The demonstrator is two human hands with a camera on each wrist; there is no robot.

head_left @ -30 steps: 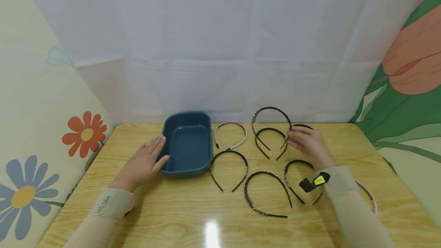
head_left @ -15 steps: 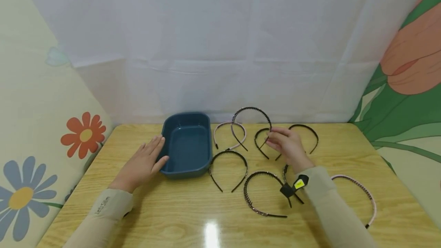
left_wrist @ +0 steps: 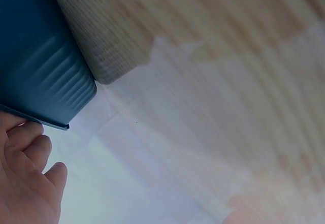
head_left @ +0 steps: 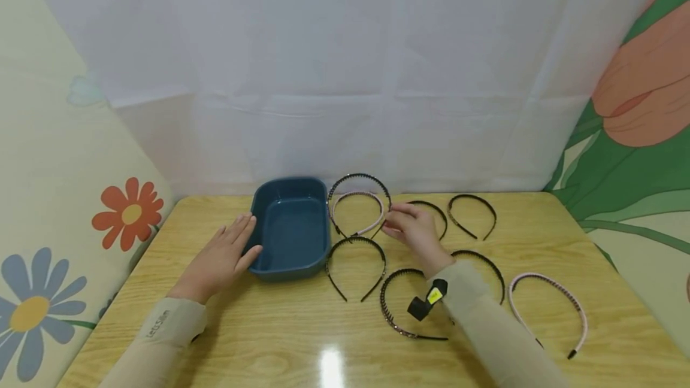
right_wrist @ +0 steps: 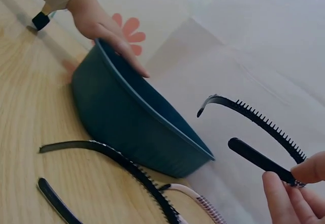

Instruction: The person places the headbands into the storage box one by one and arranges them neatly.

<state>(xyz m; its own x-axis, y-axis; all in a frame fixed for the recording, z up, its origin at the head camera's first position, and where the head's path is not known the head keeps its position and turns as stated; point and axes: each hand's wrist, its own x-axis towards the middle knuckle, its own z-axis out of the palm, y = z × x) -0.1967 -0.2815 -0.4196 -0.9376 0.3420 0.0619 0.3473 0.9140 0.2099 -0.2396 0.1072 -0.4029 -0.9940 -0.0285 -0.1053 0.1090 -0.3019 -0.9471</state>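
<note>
A toothed black headband [head_left: 358, 175] is raised over the table by my right hand [head_left: 412, 229], whose thumb and fingers pinch it near one end. In the right wrist view the headband [right_wrist: 269, 124] shows its row of teeth and both free tips. It overlaps a pink headband [right_wrist: 188, 190] in the head view, just right of a dark blue basin [head_left: 293, 273]. My left hand [head_left: 218, 259] rests at the basin's left rim with fingers extended and the thumb spread over the edge. Inside, the basin's bottom is bare.
Another black headband [head_left: 356, 239] lies right beside the basin. Further right on the wooden table [head_left: 269, 340] are several more headbands, including a black one [head_left: 472, 196] at the back and a pink one [head_left: 579, 304] near the right. A white cloth [head_left: 296, 76] hangs behind.
My right hand has carried the raised black headband leftward, from over the headbands at the back right to over the pink one near the basin. My left hand stays at the rim.
</note>
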